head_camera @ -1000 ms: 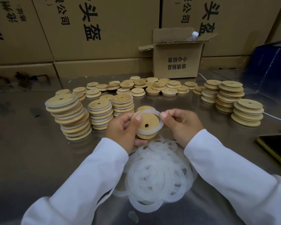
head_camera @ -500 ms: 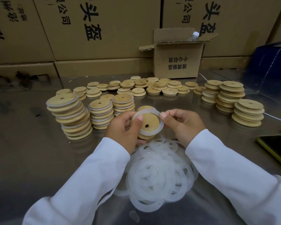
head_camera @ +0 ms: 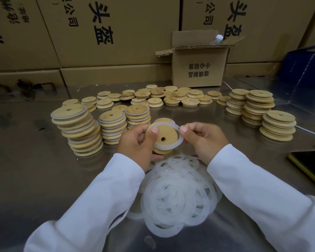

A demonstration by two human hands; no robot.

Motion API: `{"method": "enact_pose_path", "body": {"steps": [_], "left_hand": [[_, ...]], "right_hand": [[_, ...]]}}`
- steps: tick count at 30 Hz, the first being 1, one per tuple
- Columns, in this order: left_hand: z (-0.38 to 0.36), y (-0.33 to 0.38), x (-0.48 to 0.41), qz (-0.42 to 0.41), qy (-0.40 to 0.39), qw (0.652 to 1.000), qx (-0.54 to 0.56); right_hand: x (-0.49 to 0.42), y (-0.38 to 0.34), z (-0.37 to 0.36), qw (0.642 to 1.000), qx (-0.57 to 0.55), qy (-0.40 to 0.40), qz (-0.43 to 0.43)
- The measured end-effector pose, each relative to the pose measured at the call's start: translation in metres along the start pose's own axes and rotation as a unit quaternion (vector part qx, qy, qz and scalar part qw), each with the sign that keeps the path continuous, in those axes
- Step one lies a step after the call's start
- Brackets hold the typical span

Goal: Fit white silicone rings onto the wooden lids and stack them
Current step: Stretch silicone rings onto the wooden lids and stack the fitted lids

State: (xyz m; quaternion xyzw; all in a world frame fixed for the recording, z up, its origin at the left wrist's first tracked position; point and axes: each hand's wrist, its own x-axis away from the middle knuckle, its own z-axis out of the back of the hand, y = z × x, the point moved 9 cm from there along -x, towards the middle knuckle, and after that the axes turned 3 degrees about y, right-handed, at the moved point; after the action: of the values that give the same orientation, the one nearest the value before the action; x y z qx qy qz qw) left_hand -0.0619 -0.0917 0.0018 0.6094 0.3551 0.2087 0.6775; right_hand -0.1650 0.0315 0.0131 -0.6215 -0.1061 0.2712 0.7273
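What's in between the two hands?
A wooden lid with a white ring around it, gripped by the left hand and right hand, in the head view.

I see a shiny metal table [head_camera: 25,179] across the lower view. At twelve o'clock stands a wall of big brown cartons [head_camera: 125,33] with black print. At one o'clock, touching them, sits a small open cardboard box [head_camera: 198,70], with a clear bottle [head_camera: 215,39] poking from its top. At two o'clock is a blurred dark blue container [head_camera: 302,73]. At three o'clock lie a white cable [head_camera: 306,129] and, nearer me, a dark flat device [head_camera: 311,164] with a yellow edge.
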Motion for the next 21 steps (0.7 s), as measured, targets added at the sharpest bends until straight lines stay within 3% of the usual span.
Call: {"method": "enact_pose_path", "body": {"steps": [8,21], "left_hand": [[-0.0020,-0.0027,0.0010,0.050,-0.002,0.994,0.093],[-0.0015,-0.0087,-0.0027,0.062,-0.012,0.987,0.146]], "right_hand": [[0.0025,-0.0047,-0.0029,1.000,-0.020,-0.009,0.012],[0.0038,-0.0042,-0.0058,0.999,-0.029,-0.016,0.005]]}}
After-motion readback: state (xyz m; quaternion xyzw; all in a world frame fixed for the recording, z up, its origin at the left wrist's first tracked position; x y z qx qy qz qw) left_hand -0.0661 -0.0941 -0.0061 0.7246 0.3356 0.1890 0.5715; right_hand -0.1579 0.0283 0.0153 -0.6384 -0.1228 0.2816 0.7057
